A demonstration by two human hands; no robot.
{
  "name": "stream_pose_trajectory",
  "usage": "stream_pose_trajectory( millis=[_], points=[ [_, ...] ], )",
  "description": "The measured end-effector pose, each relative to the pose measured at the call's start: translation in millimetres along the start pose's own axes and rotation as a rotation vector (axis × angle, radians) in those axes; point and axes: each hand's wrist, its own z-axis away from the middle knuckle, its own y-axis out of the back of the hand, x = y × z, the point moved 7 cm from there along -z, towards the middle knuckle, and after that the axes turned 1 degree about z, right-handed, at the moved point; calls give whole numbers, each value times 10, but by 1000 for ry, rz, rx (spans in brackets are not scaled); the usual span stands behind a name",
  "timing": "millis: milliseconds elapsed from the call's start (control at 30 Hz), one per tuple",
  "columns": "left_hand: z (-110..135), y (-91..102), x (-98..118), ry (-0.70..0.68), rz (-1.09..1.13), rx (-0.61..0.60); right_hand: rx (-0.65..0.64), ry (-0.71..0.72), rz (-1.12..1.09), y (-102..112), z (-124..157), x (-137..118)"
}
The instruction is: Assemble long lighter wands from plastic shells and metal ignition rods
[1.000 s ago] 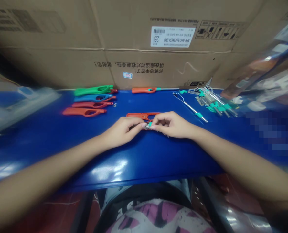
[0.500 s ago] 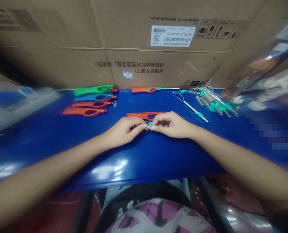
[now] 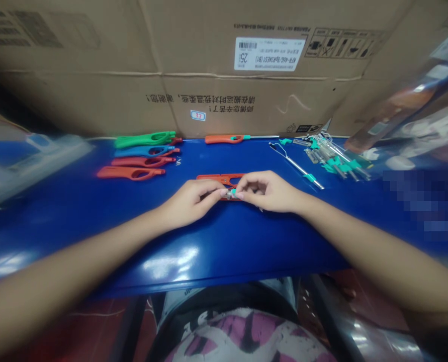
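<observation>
Between the fingertips of both hands is a small clear lighter part with a green piece (image 3: 233,192). My left hand (image 3: 193,201) pinches its left end with thumb and forefinger. On the other end, my right hand (image 3: 267,192) closes at the green piece, its remaining fingers curled. Just behind and beneath the fingers lies an open orange lighter shell half (image 3: 212,178), with a second orange edge showing below it. Fingers hide much of both the small part and the shells.
Several lighter handles, among them a green one (image 3: 144,140) and a blue one (image 3: 141,151), lie at left. An orange lighter (image 3: 224,139) rests by the cardboard box (image 3: 201,55). To the right are a metal lighter tube (image 3: 297,166) and a pile of clear and green parts (image 3: 331,156).
Both hands have moved slightly up toward the orange shell, still pinching the small part. An orange edge now shows beneath the fingers, and the right hand has tilted a little.
</observation>
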Motion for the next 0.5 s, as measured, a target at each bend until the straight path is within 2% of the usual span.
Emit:
stream_pose_trajectory(
  millis=[500],
  points=[
    [19,-10,-44,32,-21,19,86,142,109,4,16,-40]
  ],
)
